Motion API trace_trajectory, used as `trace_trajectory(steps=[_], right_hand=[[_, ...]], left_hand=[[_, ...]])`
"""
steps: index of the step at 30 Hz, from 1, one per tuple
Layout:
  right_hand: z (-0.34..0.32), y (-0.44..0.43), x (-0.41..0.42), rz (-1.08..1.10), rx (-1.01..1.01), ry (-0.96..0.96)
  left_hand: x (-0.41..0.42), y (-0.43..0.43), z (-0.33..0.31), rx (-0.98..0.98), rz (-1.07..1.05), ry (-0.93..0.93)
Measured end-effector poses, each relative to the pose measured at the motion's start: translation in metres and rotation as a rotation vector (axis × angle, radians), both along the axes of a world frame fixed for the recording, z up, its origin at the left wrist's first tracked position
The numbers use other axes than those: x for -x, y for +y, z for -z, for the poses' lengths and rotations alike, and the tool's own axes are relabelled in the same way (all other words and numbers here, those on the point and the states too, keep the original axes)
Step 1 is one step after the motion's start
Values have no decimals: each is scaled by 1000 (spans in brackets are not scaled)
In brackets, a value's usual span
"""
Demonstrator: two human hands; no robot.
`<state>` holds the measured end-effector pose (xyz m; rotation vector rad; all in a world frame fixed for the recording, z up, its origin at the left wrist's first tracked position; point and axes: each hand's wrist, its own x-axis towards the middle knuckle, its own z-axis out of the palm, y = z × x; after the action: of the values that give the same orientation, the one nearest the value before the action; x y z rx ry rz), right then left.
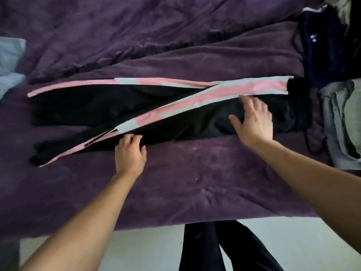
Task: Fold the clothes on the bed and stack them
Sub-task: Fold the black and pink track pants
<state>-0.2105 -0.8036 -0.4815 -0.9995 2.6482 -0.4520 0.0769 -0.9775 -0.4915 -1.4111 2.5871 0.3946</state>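
trousers, black with a pink and grey side stripe (175,110), lie lengthwise on the purple bedcover (195,173): these black track trousers (121,106) have their legs scissored apart rather than stacked. the far leg runs straight, and the near leg angles down toward the left hand (130,153).

that hand's fingers are bent and bunched together, with the tips dug into the near edge of the lower leg. they seem to pinch the cloth, though whether the thumb is under it is hard to tell. the right hand (254,120) lies flat on the seat area, fingers spread apart and pressing, holding nothing.

the main risk is a crooked fold. the hems, off to the left of the left fingertips, sit well apart, so doubling the trousers over now would probably leave one leg sticking out. the fabric looks thin and slippery. if the left fingers drag the leg while the right palm eases off, the waist would likely slide and wrinkle.

just past the right fingertips the waist end touches unfolded clothes, a navy garment (322,51) and grey jeans (340,122), with a thin dark cord trailing below. a pull could snag these. the soft bedcover under both palms may also bunch. far beyond the left fingers sits a pale blue pillow (9,55).
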Motion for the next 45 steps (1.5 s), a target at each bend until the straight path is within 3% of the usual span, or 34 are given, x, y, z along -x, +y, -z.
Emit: trace_trajectory(steps=[3, 7, 15, 21, 28, 32, 35, 39, 42, 45], right_hand=[[3, -17, -58, -182, -64, -130], [12, -50, -115, -340, -124, -148], [33, -199, -189, -373, -38, -37], [55, -266, -226, -371, -276, 2], [30, -308, -213, -102, -64, 55], [29, -354, -190, -8, -120, 60], [36, -364, -198, 0, -121, 129], [54, -341, -237, -138, -83, 129], [72, -320, -248, -143, -145, 26], [74, -306, -239, -46, -68, 18]], left_hand=[[-57, -10, -10, 14, -116, -55], [-117, -52, -16, 50, -198, -112], [-216, -160, 21, 58, -84, -381], [-268, -238, 15, 73, 14, -9], [-223, -359, -24, 13, 0, 353], [-181, -417, -4, -29, -198, 277], [-173, -413, 14, -167, -401, 224], [-178, -369, 31, -304, -403, 294], [-174, -364, 34, -189, -409, 348], [-152, -368, 18, -65, -424, 409]])
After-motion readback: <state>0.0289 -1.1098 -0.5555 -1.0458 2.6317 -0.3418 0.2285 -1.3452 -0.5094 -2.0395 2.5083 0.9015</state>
